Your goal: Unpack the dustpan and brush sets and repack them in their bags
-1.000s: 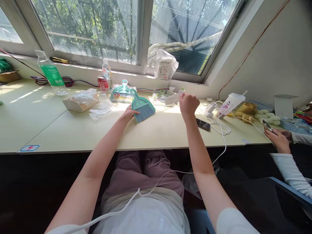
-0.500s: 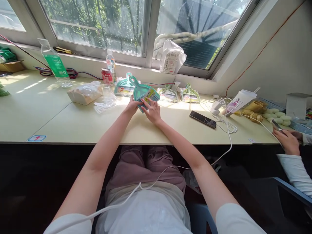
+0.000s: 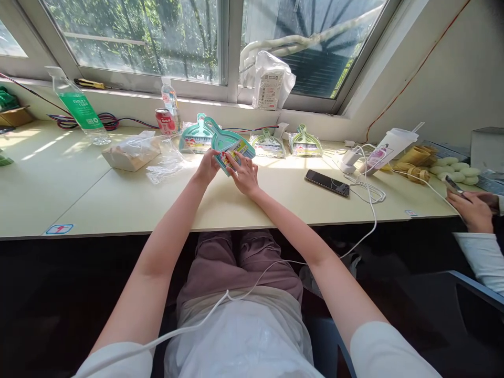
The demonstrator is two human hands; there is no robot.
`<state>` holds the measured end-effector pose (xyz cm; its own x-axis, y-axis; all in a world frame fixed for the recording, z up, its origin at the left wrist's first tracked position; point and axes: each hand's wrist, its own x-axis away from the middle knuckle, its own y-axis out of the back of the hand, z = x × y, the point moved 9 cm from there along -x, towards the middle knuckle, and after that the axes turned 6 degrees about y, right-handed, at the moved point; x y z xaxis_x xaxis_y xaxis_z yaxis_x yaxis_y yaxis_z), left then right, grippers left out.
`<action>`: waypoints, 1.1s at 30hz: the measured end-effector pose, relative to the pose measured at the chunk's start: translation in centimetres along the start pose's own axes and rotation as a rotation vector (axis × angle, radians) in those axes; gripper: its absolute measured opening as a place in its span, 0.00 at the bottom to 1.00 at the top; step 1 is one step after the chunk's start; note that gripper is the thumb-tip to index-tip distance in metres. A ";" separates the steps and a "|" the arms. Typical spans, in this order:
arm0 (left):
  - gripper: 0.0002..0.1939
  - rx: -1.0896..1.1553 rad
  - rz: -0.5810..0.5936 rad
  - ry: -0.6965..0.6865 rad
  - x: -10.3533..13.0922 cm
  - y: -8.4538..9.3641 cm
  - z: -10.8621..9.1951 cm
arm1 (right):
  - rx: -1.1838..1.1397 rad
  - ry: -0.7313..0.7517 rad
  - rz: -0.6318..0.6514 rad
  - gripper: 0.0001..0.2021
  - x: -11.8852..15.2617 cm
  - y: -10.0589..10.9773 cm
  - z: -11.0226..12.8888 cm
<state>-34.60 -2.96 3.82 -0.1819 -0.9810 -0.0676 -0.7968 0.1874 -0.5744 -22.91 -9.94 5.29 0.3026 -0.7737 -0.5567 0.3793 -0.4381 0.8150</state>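
Note:
A turquoise toy dustpan (image 3: 225, 137), with a small brush and a colourful label on its front, is tilted above the table between my hands. My left hand (image 3: 208, 167) is closed on its lower left edge. My right hand (image 3: 245, 176) grips the lower front, its fingers reaching across the label and hiding part of it. Just behind stands another turquoise dustpan set (image 3: 195, 137) in clear wrapping. Two greener wrapped dustpan sets, one nearer (image 3: 268, 144) and one farther right (image 3: 304, 143), lean by the wall under the window.
Left are a clear plastic bag (image 3: 167, 160), a paper-like box (image 3: 132, 152), a red can (image 3: 165, 122) and a green-labelled bottle (image 3: 81, 107). Right lie a black phone (image 3: 327, 182), white cables (image 3: 368, 194) and a lidded cup (image 3: 389, 149). A co-worker's hand (image 3: 472, 207) holds a phone.
My view has shifted slightly. Both hands stay on the dustpan, and the right fingers have moved a little over its label.

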 end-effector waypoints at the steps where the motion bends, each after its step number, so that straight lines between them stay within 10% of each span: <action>1: 0.06 0.009 -0.005 0.001 -0.1 0.1 0.1 | 0.007 0.006 -0.006 0.26 0.0 0.0 0.0; 16: 0.34 -0.075 0.042 -0.085 -0.1 0.0 -0.7 | 0.019 0.018 -0.031 0.24 0.0 0.1 -0.4; 33: 0.35 -0.157 0.047 -0.118 0.2 -0.5 -0.5 | -0.121 -0.089 -0.059 0.24 0.1 0.4 -1.6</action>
<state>-34.47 -3.25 4.48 -0.1601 -0.9683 -0.1917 -0.8706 0.2301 -0.4348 -21.35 -9.47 5.36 0.2000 -0.7882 -0.5820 0.4986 -0.4294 0.7530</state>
